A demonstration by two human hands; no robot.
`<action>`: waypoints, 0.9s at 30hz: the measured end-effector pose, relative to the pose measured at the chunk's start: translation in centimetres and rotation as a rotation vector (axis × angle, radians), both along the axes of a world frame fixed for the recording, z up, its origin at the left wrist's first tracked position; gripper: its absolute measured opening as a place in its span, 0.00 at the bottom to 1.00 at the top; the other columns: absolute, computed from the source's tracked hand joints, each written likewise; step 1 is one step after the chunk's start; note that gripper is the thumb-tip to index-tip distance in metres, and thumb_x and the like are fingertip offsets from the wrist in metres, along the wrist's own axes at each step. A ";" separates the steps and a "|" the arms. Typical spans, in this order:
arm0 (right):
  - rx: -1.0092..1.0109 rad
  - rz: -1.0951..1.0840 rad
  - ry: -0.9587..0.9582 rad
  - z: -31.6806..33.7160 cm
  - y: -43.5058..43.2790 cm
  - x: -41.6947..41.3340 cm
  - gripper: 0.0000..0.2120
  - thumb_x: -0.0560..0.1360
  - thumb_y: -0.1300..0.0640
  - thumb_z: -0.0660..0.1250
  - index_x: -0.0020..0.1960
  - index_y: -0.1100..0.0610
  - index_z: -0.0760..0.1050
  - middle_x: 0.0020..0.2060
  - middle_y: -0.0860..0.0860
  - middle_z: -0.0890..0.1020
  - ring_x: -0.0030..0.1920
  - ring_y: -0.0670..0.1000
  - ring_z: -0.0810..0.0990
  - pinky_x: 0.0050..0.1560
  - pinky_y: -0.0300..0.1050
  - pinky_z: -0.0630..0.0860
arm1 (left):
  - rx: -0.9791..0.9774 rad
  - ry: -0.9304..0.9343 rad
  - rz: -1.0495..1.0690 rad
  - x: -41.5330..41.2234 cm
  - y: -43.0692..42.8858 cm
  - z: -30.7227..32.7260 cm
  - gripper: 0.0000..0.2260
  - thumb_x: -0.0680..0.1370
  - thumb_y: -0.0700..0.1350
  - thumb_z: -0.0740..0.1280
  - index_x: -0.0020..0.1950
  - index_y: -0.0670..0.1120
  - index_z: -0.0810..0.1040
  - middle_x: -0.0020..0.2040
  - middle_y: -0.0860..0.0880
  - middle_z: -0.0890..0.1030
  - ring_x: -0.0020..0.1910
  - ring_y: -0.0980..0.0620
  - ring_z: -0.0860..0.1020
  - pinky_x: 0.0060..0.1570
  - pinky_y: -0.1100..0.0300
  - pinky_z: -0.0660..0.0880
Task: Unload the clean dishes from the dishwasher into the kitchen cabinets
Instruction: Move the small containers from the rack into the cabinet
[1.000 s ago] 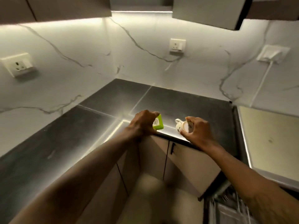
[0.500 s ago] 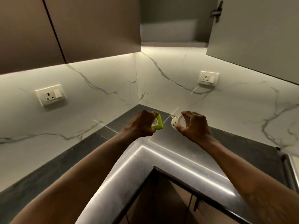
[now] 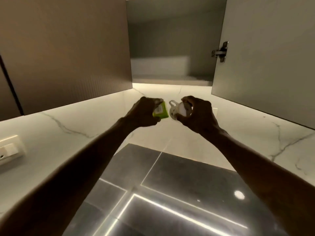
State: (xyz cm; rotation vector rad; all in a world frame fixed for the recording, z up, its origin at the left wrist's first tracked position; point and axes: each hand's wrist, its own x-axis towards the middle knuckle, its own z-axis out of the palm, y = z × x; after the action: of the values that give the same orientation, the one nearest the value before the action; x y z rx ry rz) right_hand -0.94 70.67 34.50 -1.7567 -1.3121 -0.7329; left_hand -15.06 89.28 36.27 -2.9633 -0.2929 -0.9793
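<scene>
My left hand (image 3: 143, 114) grips a small lime-green container (image 3: 161, 112) with a white label. Beside it, my right hand (image 3: 199, 114) holds a small white round container (image 3: 180, 109) with a lid and handle loop. Both hands are raised side by side over the corner of the dark countertop (image 3: 170, 193), just below the open upper cabinet (image 3: 170, 48). The cabinet's lower shelf (image 3: 170, 79) shows behind the hands; its inside looks grey and dim.
The open cabinet door (image 3: 265, 57) hangs at the right with a metal hinge (image 3: 220, 51). A shut brown cabinet door (image 3: 64, 48) is at the left. White marble backsplash (image 3: 68, 133) lines the corner, with a wall socket (image 3: 8, 149) at the far left.
Both hands have risen with their containers from counter height toward the open cabinet. My view has tilted upward, so the cabinet opening now fills the top.
</scene>
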 end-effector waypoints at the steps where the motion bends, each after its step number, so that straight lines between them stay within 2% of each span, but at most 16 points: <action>1: 0.018 -0.013 -0.016 1.1 0.5 0.3 0.30 0.66 0.46 0.80 0.62 0.61 0.79 0.55 0.55 0.85 0.52 0.55 0.83 0.53 0.45 0.78 | 0.027 -0.027 -0.003 0.7 0.5 1.3 0.35 0.65 0.53 0.74 0.70 0.42 0.76 0.62 0.44 0.82 0.60 0.42 0.81 0.59 0.45 0.79; 4: 0.078 -0.034 -0.039 3.9 2.0 1.3 0.30 0.65 0.45 0.80 0.60 0.60 0.80 0.51 0.54 0.85 0.48 0.55 0.83 0.50 0.49 0.80 | 0.071 -0.074 -0.031 2.6 1.7 4.4 0.31 0.65 0.52 0.72 0.65 0.40 0.78 0.57 0.42 0.84 0.55 0.40 0.82 0.54 0.45 0.79; 8: 0.107 -0.081 -0.081 7.6 4.2 3.0 0.25 0.66 0.44 0.78 0.56 0.57 0.80 0.45 0.51 0.84 0.41 0.51 0.82 0.43 0.44 0.79 | 0.025 -0.081 -0.052 5.5 3.6 7.9 0.29 0.69 0.41 0.76 0.69 0.39 0.75 0.60 0.40 0.82 0.59 0.38 0.80 0.58 0.46 0.78; 12: 0.078 -0.182 -0.131 10.9 5.8 5.0 0.25 0.66 0.40 0.76 0.56 0.55 0.81 0.44 0.49 0.85 0.40 0.48 0.81 0.42 0.38 0.75 | -0.016 -0.007 0.017 8.7 6.2 10.4 0.35 0.67 0.46 0.71 0.74 0.44 0.70 0.66 0.42 0.78 0.65 0.41 0.76 0.63 0.51 0.75; 15: -0.023 -0.284 -0.131 13.2 6.7 6.6 0.23 0.63 0.38 0.76 0.48 0.54 0.82 0.39 0.47 0.82 0.37 0.47 0.80 0.39 0.38 0.73 | -0.004 0.077 0.027 10.5 7.1 12.2 0.29 0.68 0.48 0.70 0.69 0.42 0.74 0.59 0.42 0.81 0.59 0.40 0.78 0.58 0.50 0.76; 17: -0.096 -0.350 -0.095 14.3 7.4 7.7 0.23 0.59 0.38 0.76 0.44 0.54 0.81 0.38 0.49 0.81 0.38 0.49 0.80 0.38 0.41 0.74 | -0.004 0.090 0.019 11.6 7.3 13.1 0.27 0.69 0.50 0.70 0.67 0.41 0.75 0.59 0.42 0.82 0.59 0.40 0.78 0.60 0.51 0.74; 19: -0.144 -0.397 -0.061 15.0 8.0 8.4 0.24 0.59 0.39 0.78 0.45 0.56 0.81 0.40 0.52 0.81 0.42 0.51 0.79 0.40 0.43 0.75 | -0.022 0.112 0.020 12.9 7.8 13.4 0.27 0.73 0.47 0.73 0.71 0.43 0.74 0.64 0.42 0.80 0.63 0.42 0.77 0.65 0.54 0.71; 21: -0.167 -0.423 -0.018 15.7 8.5 9.2 0.26 0.60 0.41 0.79 0.48 0.57 0.80 0.44 0.54 0.80 0.46 0.52 0.77 0.42 0.44 0.74 | -0.077 0.142 -0.008 13.9 8.5 13.4 0.32 0.73 0.45 0.75 0.75 0.47 0.69 0.68 0.44 0.79 0.66 0.44 0.76 0.67 0.56 0.70; 23: -0.191 -0.445 0.023 16.2 8.9 9.9 0.26 0.61 0.42 0.80 0.50 0.58 0.78 0.47 0.54 0.79 0.49 0.53 0.76 0.43 0.45 0.74 | -0.126 0.140 -0.055 14.9 9.4 13.4 0.31 0.72 0.45 0.76 0.73 0.52 0.70 0.65 0.46 0.80 0.63 0.45 0.77 0.64 0.57 0.73; 25: -0.234 -0.480 0.021 16.7 9.5 10.3 0.23 0.61 0.44 0.81 0.47 0.57 0.76 0.46 0.54 0.79 0.47 0.53 0.77 0.37 0.42 0.70 | -0.129 0.148 -0.081 15.8 10.1 13.5 0.27 0.71 0.45 0.77 0.68 0.53 0.71 0.62 0.48 0.81 0.58 0.47 0.78 0.56 0.58 0.76; 27: -0.263 -0.496 0.026 17.2 9.9 10.4 0.22 0.63 0.45 0.81 0.46 0.56 0.74 0.45 0.53 0.77 0.45 0.52 0.76 0.31 0.40 0.65 | -0.128 0.194 -0.100 16.5 10.4 13.9 0.26 0.71 0.43 0.77 0.67 0.53 0.72 0.61 0.49 0.81 0.55 0.48 0.78 0.54 0.58 0.76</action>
State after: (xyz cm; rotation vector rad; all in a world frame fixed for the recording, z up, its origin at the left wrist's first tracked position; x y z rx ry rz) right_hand 9.48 80.59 51.72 -2.3388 -0.9928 -0.8273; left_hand 1.40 99.72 50.20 -3.1865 -0.2127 -0.6965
